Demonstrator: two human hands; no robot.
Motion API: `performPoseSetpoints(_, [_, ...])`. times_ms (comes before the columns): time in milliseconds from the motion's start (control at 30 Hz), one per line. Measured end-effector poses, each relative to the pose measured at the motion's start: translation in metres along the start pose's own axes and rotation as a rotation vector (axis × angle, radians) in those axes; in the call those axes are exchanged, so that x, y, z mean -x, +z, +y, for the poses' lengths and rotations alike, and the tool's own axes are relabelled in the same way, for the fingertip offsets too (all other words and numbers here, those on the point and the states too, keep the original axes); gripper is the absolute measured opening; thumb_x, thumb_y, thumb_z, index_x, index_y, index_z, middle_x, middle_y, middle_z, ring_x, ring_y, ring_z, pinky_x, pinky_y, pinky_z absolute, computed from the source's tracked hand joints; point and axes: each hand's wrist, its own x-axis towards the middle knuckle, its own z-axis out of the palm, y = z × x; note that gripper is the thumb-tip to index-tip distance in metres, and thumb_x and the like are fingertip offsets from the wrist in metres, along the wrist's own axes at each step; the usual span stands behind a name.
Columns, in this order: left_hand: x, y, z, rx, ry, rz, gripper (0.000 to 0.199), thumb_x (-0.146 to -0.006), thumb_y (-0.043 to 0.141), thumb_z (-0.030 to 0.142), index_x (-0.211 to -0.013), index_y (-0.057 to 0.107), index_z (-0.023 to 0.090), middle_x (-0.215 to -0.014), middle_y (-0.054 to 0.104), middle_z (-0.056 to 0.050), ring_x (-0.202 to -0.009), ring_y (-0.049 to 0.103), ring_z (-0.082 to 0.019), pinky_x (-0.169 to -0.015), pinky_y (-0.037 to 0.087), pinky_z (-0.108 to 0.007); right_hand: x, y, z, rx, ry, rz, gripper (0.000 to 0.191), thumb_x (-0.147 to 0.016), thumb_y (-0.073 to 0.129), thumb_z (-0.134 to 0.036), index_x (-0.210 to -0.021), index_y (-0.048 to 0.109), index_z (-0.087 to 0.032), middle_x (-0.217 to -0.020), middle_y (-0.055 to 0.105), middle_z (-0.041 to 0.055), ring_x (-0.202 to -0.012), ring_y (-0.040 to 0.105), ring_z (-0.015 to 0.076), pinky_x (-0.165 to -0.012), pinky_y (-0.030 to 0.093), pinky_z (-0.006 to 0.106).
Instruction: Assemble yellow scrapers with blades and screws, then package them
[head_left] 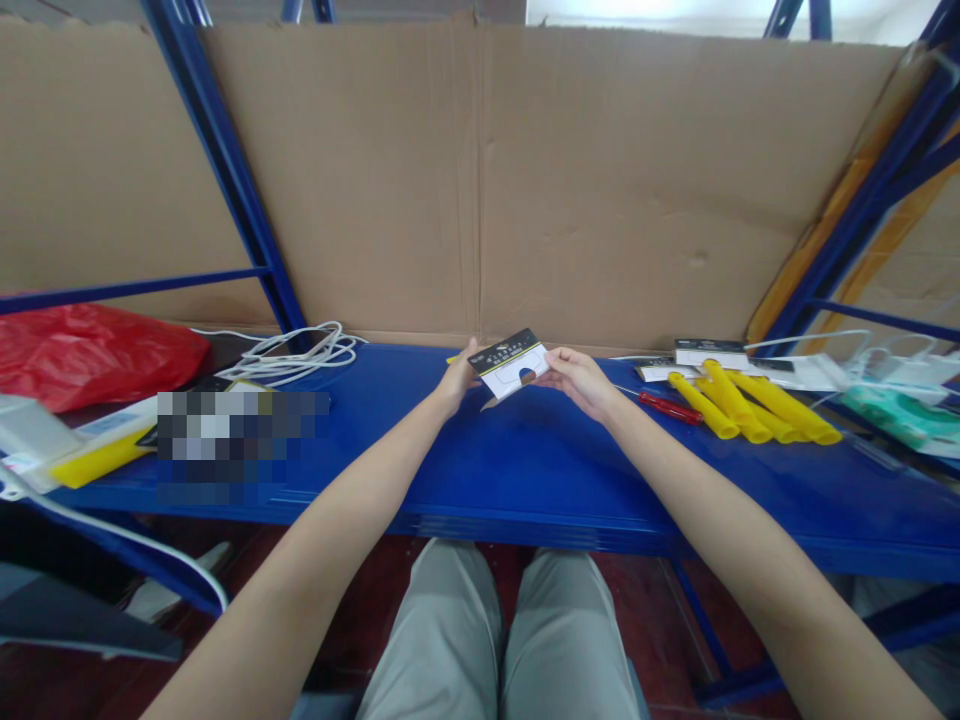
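Note:
Between my two hands, a black-and-white printed card sleeve [513,362] with a half-round cut-out is tilted above the blue shelf. My left hand [459,382] is closed on its left edge, thumb up along the side. My right hand [579,380] pinches its right edge between thumb and fingers. A small yellow bit shows behind my left thumb; what it belongs to is hidden. To the right of my right hand lies a screwdriver with a red handle [670,408]. Past it are several yellow tubes [731,400] and more printed cards [711,353].
The blue shelf [480,480] backs onto a cardboard wall [480,190] between blue posts. White cable coils [319,350] and a red plastic bag [97,350] lie left, near a yellow piece [101,460] and a blurred-out patch. A green-and-white packet [904,415] sits far right.

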Motion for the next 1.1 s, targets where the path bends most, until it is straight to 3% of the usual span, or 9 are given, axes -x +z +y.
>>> performPoseSetpoints(100, [0.002, 0.003, 0.005, 0.049, -0.058, 0.162, 0.032, -0.084, 0.045, 0.046, -0.089, 0.059, 0.018, -0.088, 0.068, -0.006, -0.084, 0.063, -0.020, -0.072, 0.047, -0.031, -0.006, -0.011, 0.002, -0.054, -0.012, 0.096, 0.010, -0.079, 0.054, -0.020, -0.071, 0.049, -0.018, -0.073, 0.062, -0.0001, -0.068, 0.061, 0.0105, -0.069, 0.052, 0.027])
performPoseSetpoints(167, [0.004, 0.007, 0.009, 0.035, -0.085, 0.187, 0.015, -0.080, 0.053, 0.033, -0.081, 0.057, 0.018, -0.078, 0.065, -0.004, -0.074, 0.062, -0.016, -0.068, 0.047, -0.027, -0.012, -0.025, 0.004, -0.050, -0.007, 0.216, 0.009, -0.076, 0.053, -0.017, -0.070, 0.047, -0.019, -0.069, 0.059, -0.0013, -0.064, 0.059, 0.0103, -0.062, 0.051, 0.024])
performPoseSetpoints(267, [0.008, 0.011, 0.012, -0.006, -0.159, 0.155, 0.006, -0.077, 0.057, 0.023, -0.077, 0.053, 0.018, -0.068, 0.061, -0.001, -0.063, 0.058, -0.012, -0.063, 0.046, -0.024, -0.020, -0.051, 0.009, 0.011, -0.011, 0.414, 0.011, -0.071, 0.052, -0.014, -0.075, 0.045, -0.020, -0.070, 0.055, -0.0024, -0.063, 0.058, 0.0101, -0.058, 0.052, 0.023])
performPoseSetpoints(367, [0.011, 0.015, 0.011, -0.040, -0.184, 0.083, 0.006, -0.078, 0.056, 0.023, -0.080, 0.052, 0.018, -0.067, 0.060, 0.000, -0.058, 0.056, -0.011, -0.059, 0.045, -0.024, -0.025, -0.078, 0.015, 0.114, -0.022, 0.650, 0.026, -0.065, 0.052, -0.010, -0.086, 0.044, -0.022, -0.081, 0.054, -0.0015, -0.066, 0.058, 0.0106, -0.057, 0.053, 0.024])
performPoseSetpoints(500, [0.013, 0.019, 0.009, -0.115, -0.124, 0.046, 0.006, -0.077, 0.057, 0.020, -0.080, 0.051, 0.019, -0.073, 0.060, -0.001, -0.062, 0.057, -0.012, -0.059, 0.045, -0.023, -0.032, -0.098, 0.019, 0.273, -0.036, 0.807, 0.027, -0.064, 0.052, -0.007, -0.087, 0.049, -0.020, -0.090, 0.054, 0.0029, -0.069, 0.058, 0.0113, -0.052, 0.053, 0.022])
performPoseSetpoints(633, [0.015, 0.023, 0.007, -0.194, -0.109, 0.027, 0.007, -0.076, 0.057, 0.021, -0.080, 0.052, 0.019, -0.075, 0.060, -0.002, -0.066, 0.058, -0.014, -0.060, 0.044, -0.023, -0.042, -0.100, 0.016, 0.344, 0.054, 0.782, 0.014, -0.066, 0.052, -0.004, -0.071, 0.052, -0.016, -0.070, 0.054, 0.0011, -0.058, 0.055, 0.0096, -0.049, 0.052, 0.020])
performPoseSetpoints(767, [0.018, 0.026, 0.009, -0.253, -0.137, -0.026, 0.010, -0.075, 0.058, 0.023, -0.082, 0.052, 0.019, -0.076, 0.059, -0.002, -0.066, 0.058, -0.014, -0.057, 0.042, -0.023, -0.059, -0.095, 0.014, 0.397, 0.105, 0.747, 0.015, -0.066, 0.053, 0.001, -0.062, 0.052, -0.014, -0.057, 0.051, -0.0007, -0.051, 0.052, 0.0088, -0.050, 0.052, 0.022])
performPoseSetpoints(933, [0.024, 0.030, 0.017, -0.250, -0.114, -0.135, 0.008, -0.074, 0.056, 0.021, -0.080, 0.052, 0.018, -0.077, 0.058, -0.001, -0.068, 0.057, -0.014, -0.062, 0.043, -0.024, -0.076, -0.097, 0.022, 0.589, 0.134, 0.694, 0.011, -0.066, 0.055, -0.001, -0.063, 0.056, -0.012, -0.058, 0.056, 0.0017, -0.054, 0.056, 0.0110, -0.056, 0.051, 0.024])
performPoseSetpoints(1100, [0.029, 0.033, 0.021, -0.260, -0.085, -0.256, 0.007, -0.074, 0.055, 0.019, -0.080, 0.052, 0.018, -0.077, 0.057, -0.001, -0.070, 0.056, -0.014, -0.064, 0.043, -0.025, -0.077, -0.103, 0.033, 0.922, 0.165, 0.523, 0.002, -0.066, 0.063, -0.010, -0.065, 0.063, -0.013, -0.068, 0.064, 0.0083, -0.075, 0.062, 0.0217, -0.071, 0.048, 0.031])
